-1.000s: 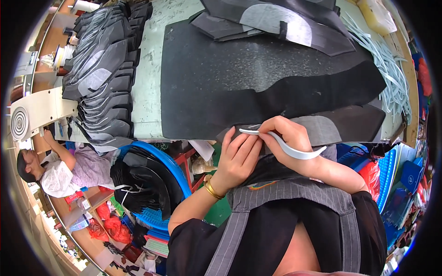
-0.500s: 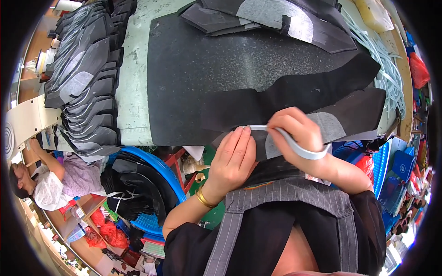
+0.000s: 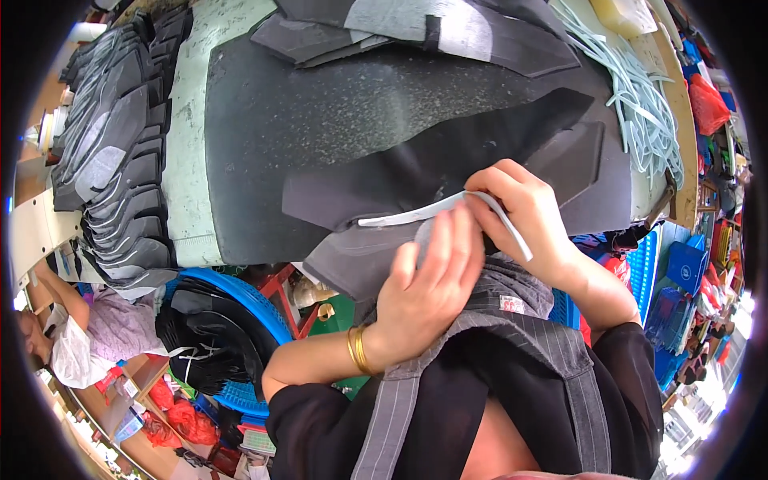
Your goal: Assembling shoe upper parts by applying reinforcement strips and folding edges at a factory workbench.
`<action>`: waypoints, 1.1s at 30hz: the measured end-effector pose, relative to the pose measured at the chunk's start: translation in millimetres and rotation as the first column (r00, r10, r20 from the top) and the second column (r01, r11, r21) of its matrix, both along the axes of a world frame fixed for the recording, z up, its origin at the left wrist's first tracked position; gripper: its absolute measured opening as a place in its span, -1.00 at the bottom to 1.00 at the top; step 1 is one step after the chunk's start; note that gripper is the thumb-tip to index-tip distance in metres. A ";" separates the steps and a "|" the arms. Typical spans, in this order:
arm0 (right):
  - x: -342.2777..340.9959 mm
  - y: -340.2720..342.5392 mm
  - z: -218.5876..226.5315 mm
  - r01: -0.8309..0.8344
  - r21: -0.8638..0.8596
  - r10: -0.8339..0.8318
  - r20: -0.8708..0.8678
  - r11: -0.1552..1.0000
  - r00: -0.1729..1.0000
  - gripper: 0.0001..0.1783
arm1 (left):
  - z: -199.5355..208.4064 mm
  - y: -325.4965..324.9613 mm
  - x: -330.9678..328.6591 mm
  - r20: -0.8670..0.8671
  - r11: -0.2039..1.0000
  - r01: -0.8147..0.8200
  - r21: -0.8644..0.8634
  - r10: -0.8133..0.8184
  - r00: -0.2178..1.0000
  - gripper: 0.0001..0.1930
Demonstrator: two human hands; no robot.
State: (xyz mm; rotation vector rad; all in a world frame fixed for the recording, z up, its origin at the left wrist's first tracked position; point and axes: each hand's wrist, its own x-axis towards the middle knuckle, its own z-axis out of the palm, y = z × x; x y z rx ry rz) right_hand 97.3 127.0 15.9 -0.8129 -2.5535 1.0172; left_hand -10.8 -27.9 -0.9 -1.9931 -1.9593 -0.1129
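While both hands work at the near table edge in the lower middle of the frame, the right hand (image 3: 524, 216) is closed in a pinch on a pale strip (image 3: 416, 212), thumb and fingers clamped on its right end, with a loose tail of the strip curling down over the wrist toward the right. The strip runs left from that pinch along the edge of a dark sheet (image 3: 416, 168), ending near frame centre. The left hand (image 3: 428, 284) lies flat and open, fingers stretched up and pressing on a grey piece (image 3: 352, 256) just below the strip; fingertips reach the strip, not gripping it as far as can be seen. Gold bangles (image 3: 358, 350) sit on the left wrist. The dark sheet lies over a big black mat (image 3: 320, 104) on the table (image 3: 186, 120). A stack of black cut parts (image 3: 120, 152) fills the upper left. A heap of pale strips (image 3: 640, 96) is at upper right. A blue basket (image 3: 240, 344) holding black pieces sits lower left, and another person (image 3: 80, 336) sits at the left edge
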 end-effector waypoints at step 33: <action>76.5 65.6 -18.3 0.375 -0.353 -0.422 -0.064 0.857 0.904 -0.91 | 5.2 72.6 43.8 0.188 0.973 0.111 -0.203 -0.072 0.979 -0.01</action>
